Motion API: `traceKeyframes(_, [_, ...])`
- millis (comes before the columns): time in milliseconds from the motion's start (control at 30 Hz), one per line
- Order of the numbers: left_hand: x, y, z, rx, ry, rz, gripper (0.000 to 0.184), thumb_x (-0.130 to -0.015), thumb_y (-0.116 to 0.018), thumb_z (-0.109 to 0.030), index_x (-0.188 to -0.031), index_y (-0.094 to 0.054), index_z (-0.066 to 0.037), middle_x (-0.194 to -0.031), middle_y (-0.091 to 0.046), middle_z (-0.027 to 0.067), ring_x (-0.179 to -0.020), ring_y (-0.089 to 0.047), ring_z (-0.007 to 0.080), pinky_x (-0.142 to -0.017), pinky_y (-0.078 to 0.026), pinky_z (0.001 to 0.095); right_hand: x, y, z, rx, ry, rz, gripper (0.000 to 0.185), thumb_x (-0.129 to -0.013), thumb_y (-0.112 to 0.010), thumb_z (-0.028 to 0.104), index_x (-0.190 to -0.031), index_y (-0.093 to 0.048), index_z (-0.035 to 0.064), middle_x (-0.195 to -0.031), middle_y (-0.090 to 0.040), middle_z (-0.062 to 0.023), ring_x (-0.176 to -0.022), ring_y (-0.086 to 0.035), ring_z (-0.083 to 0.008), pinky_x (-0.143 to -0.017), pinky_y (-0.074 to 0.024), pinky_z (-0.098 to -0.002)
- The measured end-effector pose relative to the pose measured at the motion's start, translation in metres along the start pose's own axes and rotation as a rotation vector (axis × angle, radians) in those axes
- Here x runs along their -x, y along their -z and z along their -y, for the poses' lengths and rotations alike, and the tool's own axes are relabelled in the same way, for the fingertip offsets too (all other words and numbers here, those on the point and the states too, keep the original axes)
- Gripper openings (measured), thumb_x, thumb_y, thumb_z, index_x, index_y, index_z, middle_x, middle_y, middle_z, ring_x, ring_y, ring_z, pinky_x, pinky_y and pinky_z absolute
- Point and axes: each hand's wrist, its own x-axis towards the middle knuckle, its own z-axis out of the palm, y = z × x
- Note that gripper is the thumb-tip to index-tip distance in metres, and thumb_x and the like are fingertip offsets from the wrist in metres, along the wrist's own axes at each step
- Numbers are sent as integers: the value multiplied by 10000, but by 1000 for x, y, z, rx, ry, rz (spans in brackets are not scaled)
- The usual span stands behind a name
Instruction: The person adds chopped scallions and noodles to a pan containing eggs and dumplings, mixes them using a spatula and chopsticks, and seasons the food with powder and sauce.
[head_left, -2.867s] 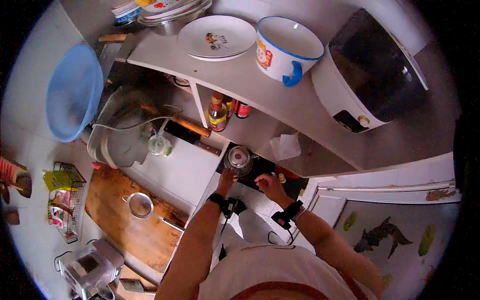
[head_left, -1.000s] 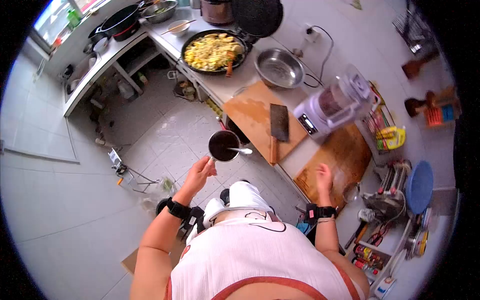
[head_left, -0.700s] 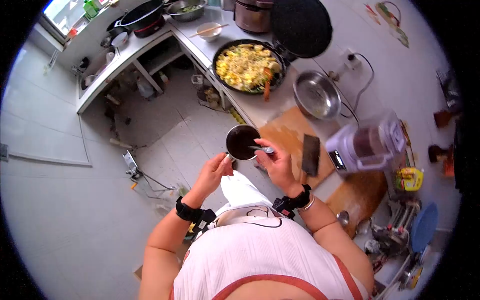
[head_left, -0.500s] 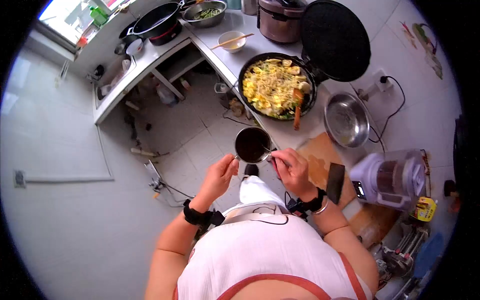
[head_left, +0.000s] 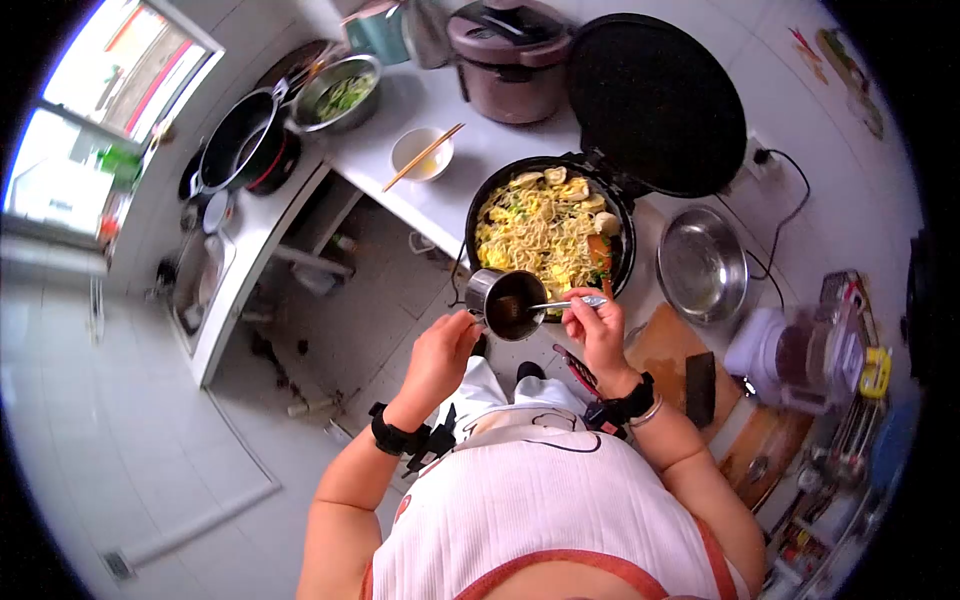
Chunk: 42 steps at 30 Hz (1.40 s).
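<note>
My left hand [head_left: 440, 355] is closed on the handle of a metal cup [head_left: 487, 292] containing dark liquid. The cup tilts towards me, just in front of the near edge of a round electric pan [head_left: 628, 262]. Between the fingers of my right hand [head_left: 600, 338] is a metal spoon [head_left: 566, 304], its lower end inside the cup. Noodles with egg and greens [head_left: 540, 225] fill the pan. A wooden spatula [head_left: 600, 256] rests in them at the right, its handle partly hidden near my right hand.
The pan's black lid [head_left: 660, 105] stands raised behind. Right of it are a steel bowl [head_left: 702, 265], a cutting board [head_left: 655, 345] with a cleaver [head_left: 700, 388], and a blender-like appliance [head_left: 795, 355]. A white bowl with chopsticks [head_left: 422, 155] and a cooker [head_left: 508, 65] sit further back.
Both hands and the cup have moved up to the pan's near edge. The cup has gone from upright to tilted, and the spoon now shows clearly. My view has shifted too.
</note>
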Motion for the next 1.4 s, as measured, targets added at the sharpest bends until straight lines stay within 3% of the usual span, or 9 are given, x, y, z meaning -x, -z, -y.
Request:
traceKeyframes(133, [-48,22,17,17,-65,174,91,-888,-474,-68,-833,-471,5,-677,-475,38,-627,-455,122,-603,-413,253,-9,-6,5,-148,51,-189,142,-873,-520,133,-906,-584,10,-654,-563,-21,-498,-465,-45,-436,-356,-176])
traceKeyframes(333, [-97,35,50,344,1,427,186,-929,-444,-164,-829,-474,-10,-672,-461,18,-644,-456,101,-608,-414,254,-16,-26,12,-392,73,-366,142,-865,-518,122,-913,-580,3,-659,-563,-42,-491,-467,-81,-438,-347,-202])
traceKeyframes(500, [-112,46,92,339,10,407,225,-914,-467,-202,-836,-499,6,-630,-524,72,-574,-505,134,-564,-436,278,-17,-35,13,-322,160,-535,148,-867,-515,116,-921,-577,-8,-654,-559,-39,-493,-462,-76,-429,-338,-199])
traceKeyframes(600, [-107,56,134,455,107,403,248,-925,-450,-207,-786,-477,-4,-629,-489,21,-601,-493,84,-559,-429,252,-24,-26,-8,-73,174,-646,129,-869,-516,97,-934,-575,2,-648,-551,-29,-493,-451,-50,-405,-320,-183])
traceKeyframes(733, [-90,75,158,454,237,286,250,-927,-452,-201,-775,-469,-3,-641,-488,22,-606,-475,80,-573,-424,237,-51,-30,-42,147,75,-585,147,-888,-511,123,-933,-570,-4,-640,-536,-23,-503,-453,-50,-428,-349,-189])
traceKeyframes(833, [-77,80,169,433,272,277,306,-945,-420,-280,-741,-436,-53,-666,-446,-12,-627,-465,76,-610,-438,247,-82,-35,-49,285,145,-482,162,-891,-511,138,-938,-561,-9,-639,-524,-16,-519,-454,-58,-458,-368,-191])
traceKeyframes(967, [-67,77,170,510,309,239,311,-945,-420,-290,-737,-442,-60,-665,-446,-14,-624,-464,75,-610,-437,242,-109,-25,-33,257,262,-568,166,-893,-495,127,-938,-560,-18,-648,-528,-7,-535,-460,-48,-479,-375,-188])
traceKeyframes(1233, [-68,65,155,548,308,239,299,-943,-424,-294,-747,-452,-71,-673,-448,-26,-636,-469,69,-612,-419,230,-60,-13,-21,547,153,-447,153,-881,-506,119,-938,-580,-3,-650,-553,-12,-529,-475,-47,-483,-384,-195])
traceKeyframes(1400, [-75,58,144,526,270,273,285,-942,-431,-284,-756,-460,-71,-677,-444,-33,-631,-460,65,-602,-405,225,-59,-3,-31,466,156,-427,180,-879,-507,132,-983,-587,9,-690,-577,-17,-548,-496,-58,-501,-408,-217])
